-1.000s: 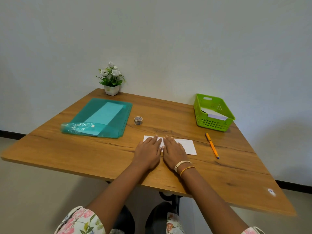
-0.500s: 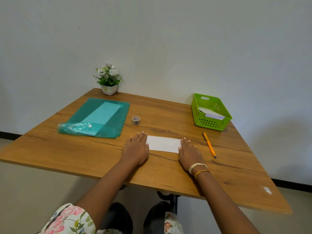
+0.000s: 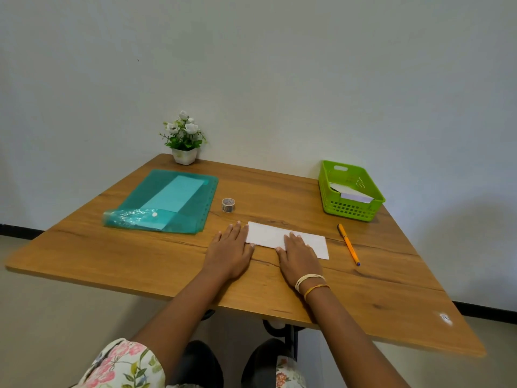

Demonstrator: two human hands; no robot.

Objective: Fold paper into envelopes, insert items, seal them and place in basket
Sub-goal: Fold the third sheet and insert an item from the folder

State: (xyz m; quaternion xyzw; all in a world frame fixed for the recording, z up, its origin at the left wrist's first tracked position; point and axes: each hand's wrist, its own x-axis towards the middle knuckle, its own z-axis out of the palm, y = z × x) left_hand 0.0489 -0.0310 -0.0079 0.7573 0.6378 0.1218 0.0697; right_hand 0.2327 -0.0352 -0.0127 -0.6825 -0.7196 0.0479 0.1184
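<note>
1. The left hand point(image 3: 230, 252) lay flat at the left end of the folded white paper point(image 3: 268, 236).
2. The right hand point(image 3: 299, 254) pressed flat on the paper.
3. The green basket point(image 3: 353, 211) held envelopes point(image 3: 353, 195); an orange pen point(image 3: 348, 244) lay near it.

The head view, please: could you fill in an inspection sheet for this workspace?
Surface: wooden table, grain lines, a pale mark near its right corner.
Job's things: folded white paper flat at the middle; green basket far right, holding paper pieces; tape roll; orange pen.
Clutter: teal folder; potted flowers.
Grippers: left hand flat at the paper's left end; right hand flat on it.
Cables: nothing seen.
Surroundings: plain wall, dark skirting.
</note>
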